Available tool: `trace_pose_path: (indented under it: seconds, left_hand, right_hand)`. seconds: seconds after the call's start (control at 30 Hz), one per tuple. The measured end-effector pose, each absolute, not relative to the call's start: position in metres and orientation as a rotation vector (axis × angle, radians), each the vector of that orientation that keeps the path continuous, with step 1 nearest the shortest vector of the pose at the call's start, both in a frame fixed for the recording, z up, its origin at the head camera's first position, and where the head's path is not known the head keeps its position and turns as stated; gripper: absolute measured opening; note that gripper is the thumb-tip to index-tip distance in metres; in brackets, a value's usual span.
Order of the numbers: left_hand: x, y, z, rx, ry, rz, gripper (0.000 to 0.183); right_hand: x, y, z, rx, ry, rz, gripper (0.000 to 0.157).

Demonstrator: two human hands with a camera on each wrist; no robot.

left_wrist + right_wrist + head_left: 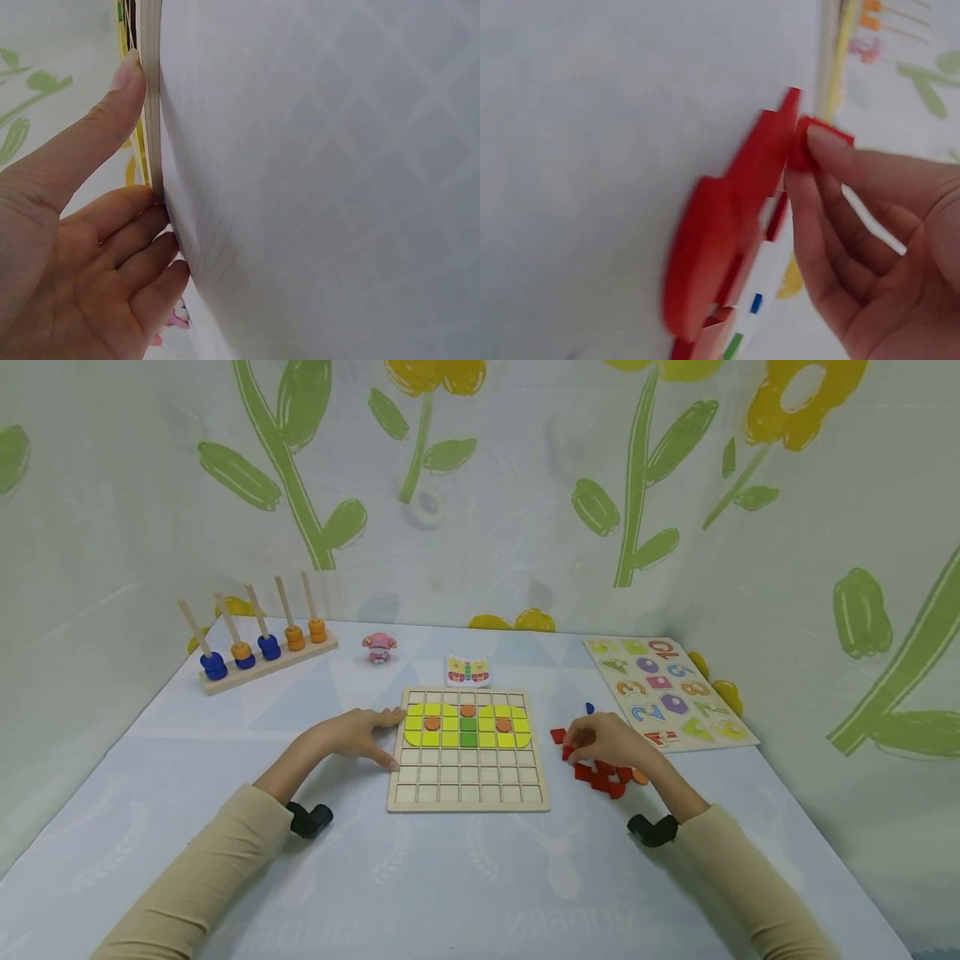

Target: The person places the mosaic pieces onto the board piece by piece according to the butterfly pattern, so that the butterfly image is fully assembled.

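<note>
The wooden grid board (447, 774) lay flat on the counter (465, 877), about midway between the left and right edges. The left hand (356, 732) was set against the board's left edge, thumb and fingers spread and extended, touching the frame without enclosing it. The right hand (611, 739) pinched one red tile (801, 154) between thumb and fingers, beside a cluster of loose red tiles (600, 781) between the board and the counter's right edge. On the board, yellow tiles (430, 739), orange discs (432, 724) and a central pair of green tiles (468, 739) filled a band across the upper half; the lower rows were bare. A pattern card (467, 672) was positioned just beyond the board, toward the counter's far edge. Compared with the card's yellow-over-red butterfly, the yellow upper section appeared complete, whereas the red lower section was not yet laid. A bead stacker (270, 667) stood near the far left corner, a pink figurine (379, 647) near the far edge, and a number puzzle board (708, 746) along the right edge.
</note>
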State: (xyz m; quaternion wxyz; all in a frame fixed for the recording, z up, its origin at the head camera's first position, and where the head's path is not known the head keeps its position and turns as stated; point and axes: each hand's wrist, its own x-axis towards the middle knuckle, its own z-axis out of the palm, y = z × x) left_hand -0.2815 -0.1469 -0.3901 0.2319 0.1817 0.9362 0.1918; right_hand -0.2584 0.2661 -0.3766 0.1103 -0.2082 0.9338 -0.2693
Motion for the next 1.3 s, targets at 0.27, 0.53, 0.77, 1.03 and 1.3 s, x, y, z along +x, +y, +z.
trace_pose_path:
  seconds: [0.27,0.53,0.77,1.03,1.3]
  left_hand:
    - [-0.282,-0.147,-0.39,0.489,2.572,0.533,0.099]
    - [-0.282,-0.147,-0.39,0.491,2.572,0.535,0.099]
    - [-0.282,-0.146,-0.391,0.495,2.568,0.534,0.1]
    - [-0.282,-0.146,-0.39,0.501,2.568,0.545,0.1]
    - [-0.282,-0.148,-0.389,0.522,2.567,0.548,0.1]
  right_hand:
    - [-0.265,0.248,-0.37,-0.809,2.68,-0.963,0.018]
    - [-0.267,0.21,-0.371,-0.956,2.594,-1.02,0.013]
    - [-0.268,0.17,-0.372,-1.098,2.5,-1.019,0.014]
    - [-0.274,0.13,-0.377,-1.267,2.428,-0.924,0.013]
    - [-0.28,0.088,-0.376,-1.318,2.401,-0.782,0.014]
